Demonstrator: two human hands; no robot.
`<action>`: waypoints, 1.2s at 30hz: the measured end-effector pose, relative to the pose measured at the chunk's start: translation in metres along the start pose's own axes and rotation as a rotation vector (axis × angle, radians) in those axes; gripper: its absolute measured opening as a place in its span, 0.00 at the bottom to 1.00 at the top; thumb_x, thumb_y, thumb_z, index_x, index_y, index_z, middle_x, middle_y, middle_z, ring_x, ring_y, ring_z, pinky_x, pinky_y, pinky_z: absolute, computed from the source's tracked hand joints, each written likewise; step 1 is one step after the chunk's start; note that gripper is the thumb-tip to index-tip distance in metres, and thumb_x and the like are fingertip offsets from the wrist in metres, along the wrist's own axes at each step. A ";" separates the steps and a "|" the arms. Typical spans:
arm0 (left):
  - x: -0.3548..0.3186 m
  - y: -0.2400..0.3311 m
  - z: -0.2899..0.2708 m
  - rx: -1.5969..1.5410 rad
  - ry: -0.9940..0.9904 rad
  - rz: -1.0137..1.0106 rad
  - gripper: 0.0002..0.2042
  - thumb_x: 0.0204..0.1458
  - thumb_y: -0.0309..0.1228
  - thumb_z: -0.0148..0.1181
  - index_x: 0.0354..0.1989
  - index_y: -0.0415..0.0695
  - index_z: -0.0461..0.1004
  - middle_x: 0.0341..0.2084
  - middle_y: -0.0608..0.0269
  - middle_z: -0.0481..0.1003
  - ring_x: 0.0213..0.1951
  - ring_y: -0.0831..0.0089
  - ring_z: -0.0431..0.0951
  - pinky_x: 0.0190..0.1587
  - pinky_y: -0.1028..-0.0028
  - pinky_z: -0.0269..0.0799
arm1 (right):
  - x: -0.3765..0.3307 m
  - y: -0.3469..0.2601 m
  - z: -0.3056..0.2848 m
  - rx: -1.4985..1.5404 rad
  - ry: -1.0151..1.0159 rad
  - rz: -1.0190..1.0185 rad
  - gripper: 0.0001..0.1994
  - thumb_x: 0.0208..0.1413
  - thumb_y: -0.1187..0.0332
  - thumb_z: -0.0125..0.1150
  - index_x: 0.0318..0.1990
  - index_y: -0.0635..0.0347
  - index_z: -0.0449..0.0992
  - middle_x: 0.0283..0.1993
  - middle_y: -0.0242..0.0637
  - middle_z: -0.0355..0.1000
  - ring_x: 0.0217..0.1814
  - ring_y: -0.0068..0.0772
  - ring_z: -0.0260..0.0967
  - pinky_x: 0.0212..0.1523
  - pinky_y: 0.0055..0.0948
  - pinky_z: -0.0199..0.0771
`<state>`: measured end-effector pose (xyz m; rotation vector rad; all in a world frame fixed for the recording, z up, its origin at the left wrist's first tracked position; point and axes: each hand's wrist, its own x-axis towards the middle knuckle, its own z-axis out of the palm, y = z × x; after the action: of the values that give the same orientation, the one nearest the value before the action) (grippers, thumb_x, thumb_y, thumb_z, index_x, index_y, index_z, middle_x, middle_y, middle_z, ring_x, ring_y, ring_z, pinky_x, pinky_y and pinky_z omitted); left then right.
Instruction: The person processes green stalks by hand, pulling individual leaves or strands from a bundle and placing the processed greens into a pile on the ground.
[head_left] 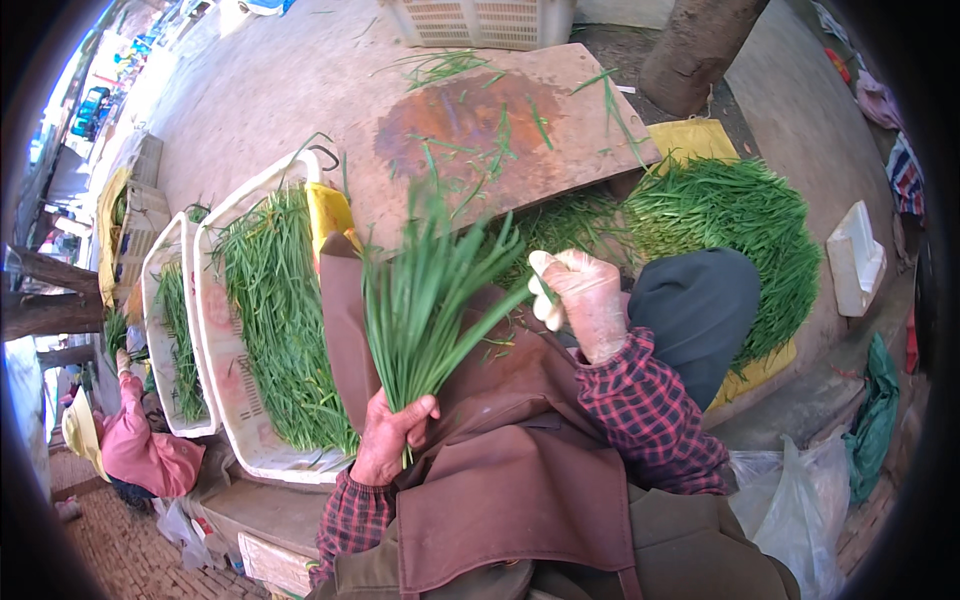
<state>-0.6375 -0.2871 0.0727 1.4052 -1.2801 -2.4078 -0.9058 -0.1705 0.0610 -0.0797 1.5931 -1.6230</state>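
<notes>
My left hand [392,437] is closed round the lower ends of a bunch of garlic chives [420,310], whose long green blades fan upward above my brown apron [520,490]. To its right, my right hand [585,295] wears a thin pale glove with whitish finger covers. Its fingers are curled in a pinch, with a bit of green blade showing between them at the bunch's right edge. Beyond the bunch stands a low board [350,190] with a wet brown patch and loose blades strewn on it.
Two white crates [235,400] of chives stand at my left. A big chive heap [740,230] lies on yellow sacking at my right, near a tree trunk [700,50] and a white foam box [856,262]. A person in pink [150,450] sits far left.
</notes>
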 end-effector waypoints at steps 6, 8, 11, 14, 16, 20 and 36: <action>0.024 0.019 0.001 -0.342 -0.156 0.056 0.07 0.63 0.30 0.57 0.44 0.43 0.67 0.32 0.63 0.73 0.18 0.84 0.63 0.19 0.82 0.59 | 0.004 0.049 -0.020 -0.415 -0.122 -0.274 0.09 0.58 0.70 0.64 0.44 0.63 0.80 0.37 0.37 0.80 0.38 0.25 0.76 0.42 0.26 0.74; 0.032 0.024 0.006 -0.417 -0.208 0.078 0.07 0.64 0.31 0.56 0.43 0.43 0.67 0.32 0.63 0.72 0.19 0.84 0.64 0.20 0.82 0.59 | 0.001 0.048 -0.014 -0.395 -0.226 -0.206 0.15 0.58 0.71 0.66 0.52 0.65 0.77 0.45 0.39 0.80 0.47 0.24 0.76 0.51 0.26 0.75; 0.041 0.031 0.018 -0.423 -0.271 0.079 0.08 0.64 0.33 0.56 0.44 0.44 0.67 0.33 0.63 0.72 0.20 0.84 0.64 0.20 0.82 0.59 | 0.008 0.043 0.010 0.005 -0.400 -0.044 0.25 0.63 0.71 0.60 0.65 0.72 0.64 0.59 0.46 0.72 0.58 0.32 0.73 0.58 0.28 0.73; 0.044 0.033 0.037 -0.262 -0.256 0.092 0.12 0.63 0.34 0.58 0.49 0.43 0.67 0.32 0.62 0.73 0.19 0.82 0.66 0.21 0.82 0.62 | 0.022 0.040 0.036 0.210 -0.608 0.036 0.29 0.63 0.64 0.62 0.66 0.69 0.62 0.60 0.42 0.71 0.59 0.32 0.72 0.60 0.31 0.71; 0.048 0.035 0.043 -0.142 -0.259 0.109 0.13 0.61 0.32 0.61 0.49 0.42 0.68 0.32 0.60 0.75 0.21 0.77 0.72 0.23 0.80 0.68 | 0.022 0.016 0.051 0.332 -0.669 0.079 0.24 0.62 0.65 0.63 0.61 0.66 0.68 0.54 0.38 0.74 0.54 0.28 0.73 0.56 0.29 0.73; 0.071 0.054 0.058 0.252 -0.264 0.304 0.11 0.57 0.28 0.64 0.45 0.40 0.70 0.30 0.60 0.77 0.26 0.73 0.79 0.29 0.75 0.74 | 0.032 -0.019 0.074 0.227 -0.526 -0.131 0.16 0.58 0.69 0.66 0.52 0.63 0.76 0.43 0.34 0.78 0.43 0.24 0.74 0.46 0.27 0.76; 0.370 0.037 -0.010 1.118 0.222 1.067 0.11 0.59 0.30 0.52 0.43 0.36 0.76 0.34 0.45 0.77 0.37 0.54 0.77 0.40 0.59 0.70 | 0.181 0.005 0.089 -0.272 -0.260 -0.809 0.23 0.51 0.77 0.64 0.58 0.62 0.73 0.53 0.45 0.76 0.55 0.36 0.73 0.54 0.35 0.72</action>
<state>-0.8560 -0.4799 -0.1581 0.6153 -2.5189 -0.7866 -0.9692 -0.3461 -0.0157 -1.1561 1.6576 -1.8454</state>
